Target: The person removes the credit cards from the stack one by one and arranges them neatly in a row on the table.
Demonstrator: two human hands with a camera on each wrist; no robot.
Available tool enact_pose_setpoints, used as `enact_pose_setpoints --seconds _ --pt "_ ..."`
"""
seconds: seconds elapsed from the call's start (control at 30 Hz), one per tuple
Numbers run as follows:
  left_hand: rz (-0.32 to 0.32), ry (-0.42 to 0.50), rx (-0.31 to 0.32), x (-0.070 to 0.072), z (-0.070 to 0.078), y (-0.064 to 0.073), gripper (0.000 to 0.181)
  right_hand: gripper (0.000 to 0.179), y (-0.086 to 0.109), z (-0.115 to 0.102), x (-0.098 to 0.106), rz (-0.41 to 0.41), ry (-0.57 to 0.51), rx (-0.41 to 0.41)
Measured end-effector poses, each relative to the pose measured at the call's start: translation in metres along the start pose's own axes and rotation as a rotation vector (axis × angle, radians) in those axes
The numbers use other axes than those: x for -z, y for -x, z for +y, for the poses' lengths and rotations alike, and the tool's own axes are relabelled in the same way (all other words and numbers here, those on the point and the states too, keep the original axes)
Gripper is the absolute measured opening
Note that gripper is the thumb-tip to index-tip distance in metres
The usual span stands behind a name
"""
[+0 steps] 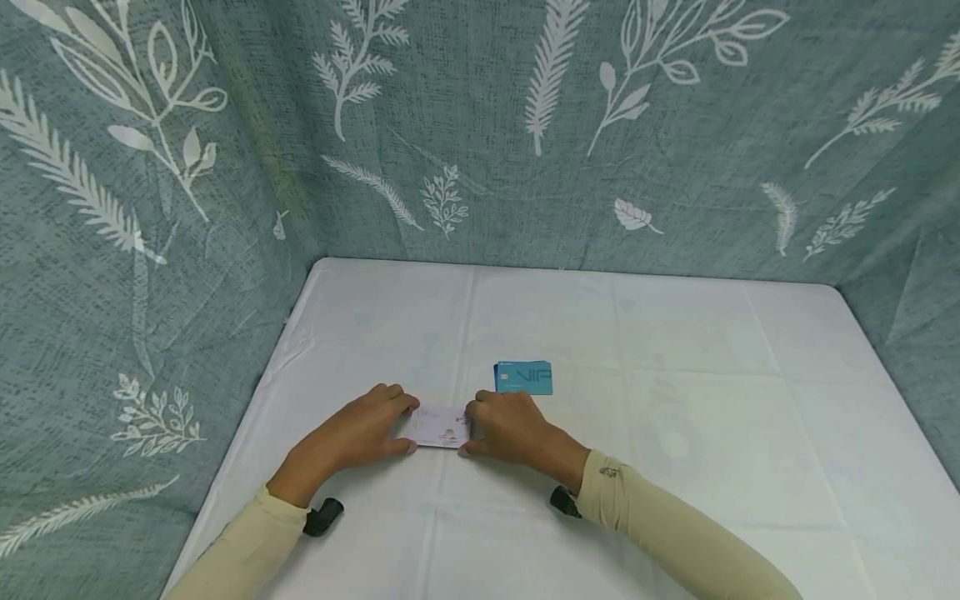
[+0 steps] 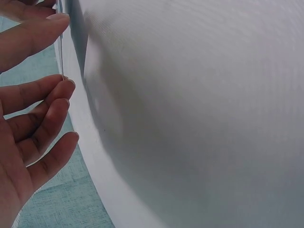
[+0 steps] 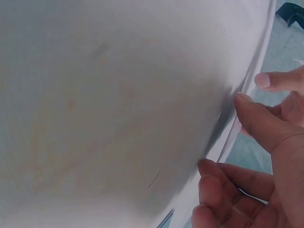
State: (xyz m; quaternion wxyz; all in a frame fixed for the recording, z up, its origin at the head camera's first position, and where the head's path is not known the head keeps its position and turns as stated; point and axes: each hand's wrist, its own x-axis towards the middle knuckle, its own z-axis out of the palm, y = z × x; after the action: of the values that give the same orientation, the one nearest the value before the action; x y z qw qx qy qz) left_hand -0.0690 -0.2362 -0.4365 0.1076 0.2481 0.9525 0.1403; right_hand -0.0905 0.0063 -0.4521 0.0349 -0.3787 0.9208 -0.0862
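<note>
Pale card (image 1: 435, 427) is over the white table (image 1: 712, 417): your left hand (image 1: 363, 429) pinches its left end, thumb and fingers parted by its width; your right hand (image 1: 513, 429) pinches the other end likewise. Just beyond, blue cards (image 1: 528, 379) already lie overlapped; yours isn't yet released.

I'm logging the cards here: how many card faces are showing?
2: the pale card, held between the left hand and right hand, and the teal VIP card on the white table beyond. More may be hidden beneath either.
</note>
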Motion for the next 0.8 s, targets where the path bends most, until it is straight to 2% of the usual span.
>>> enact_pose_setpoints --seconds 0.8 --pt "-0.015 0.000 0.003 0.0020 -0.0059 0.0026 0.049 0.049 -0.0065 -0.0058 -0.0022 -0.016 0.020 -0.015"
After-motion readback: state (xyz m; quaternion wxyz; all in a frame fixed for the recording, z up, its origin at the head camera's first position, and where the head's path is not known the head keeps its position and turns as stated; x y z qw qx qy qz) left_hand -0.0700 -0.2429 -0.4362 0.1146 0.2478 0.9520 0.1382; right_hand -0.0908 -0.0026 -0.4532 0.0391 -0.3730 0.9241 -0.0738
